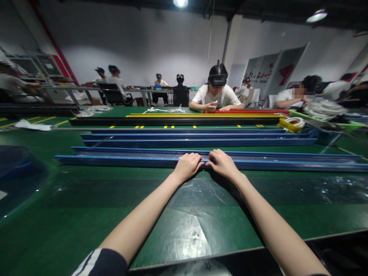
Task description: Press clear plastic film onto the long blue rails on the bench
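A long blue channel [115, 161] lies across the green table [115, 230], nearest to me. My left hand [189, 164] rests over its near edge around the middle, fingers bent and closed on it. Close beside it on the right, my right hand [221, 163] pinches the same edge, thumb and fingers curled round it. A small gap separates the two hands. Below the channel, a clear plastic sheet [115, 193] lies flat on the table.
Behind lie another blue channel [172, 143], a black strip [172, 122], a yellow strip [201, 115] and a red strip [253, 112]. A coiled white cable [294, 122] sits at the right. A dark blue item [17, 176] is at the left. A person [230, 99] leans on the far edge.
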Available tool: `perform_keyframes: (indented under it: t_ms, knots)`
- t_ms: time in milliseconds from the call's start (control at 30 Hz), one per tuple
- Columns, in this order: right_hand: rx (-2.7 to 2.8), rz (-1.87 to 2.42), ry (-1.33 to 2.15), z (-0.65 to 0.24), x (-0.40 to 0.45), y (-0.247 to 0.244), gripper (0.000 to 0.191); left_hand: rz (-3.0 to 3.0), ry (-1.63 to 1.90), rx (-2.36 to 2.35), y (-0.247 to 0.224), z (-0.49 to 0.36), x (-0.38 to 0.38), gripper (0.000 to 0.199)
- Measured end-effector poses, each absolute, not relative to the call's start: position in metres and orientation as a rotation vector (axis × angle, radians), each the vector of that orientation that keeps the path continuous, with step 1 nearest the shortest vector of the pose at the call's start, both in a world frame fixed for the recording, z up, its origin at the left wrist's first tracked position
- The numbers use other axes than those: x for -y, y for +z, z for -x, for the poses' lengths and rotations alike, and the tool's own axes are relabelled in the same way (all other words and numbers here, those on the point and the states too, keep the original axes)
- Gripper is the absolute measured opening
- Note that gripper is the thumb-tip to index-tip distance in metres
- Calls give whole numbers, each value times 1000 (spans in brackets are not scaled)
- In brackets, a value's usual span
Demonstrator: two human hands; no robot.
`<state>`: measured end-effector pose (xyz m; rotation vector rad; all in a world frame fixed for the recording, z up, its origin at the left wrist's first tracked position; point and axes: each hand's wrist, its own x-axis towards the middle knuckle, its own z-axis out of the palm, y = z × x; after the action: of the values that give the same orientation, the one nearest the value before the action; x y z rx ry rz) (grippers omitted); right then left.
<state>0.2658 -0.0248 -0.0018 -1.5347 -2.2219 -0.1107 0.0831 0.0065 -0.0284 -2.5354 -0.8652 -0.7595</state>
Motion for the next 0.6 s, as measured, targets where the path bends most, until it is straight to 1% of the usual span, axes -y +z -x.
perform_keyframes:
  t_ms: [600]
  knots:
    - [2178,1629,-85,-264,22,-1,17,2495,-775,967,-31,-85,-7,27]
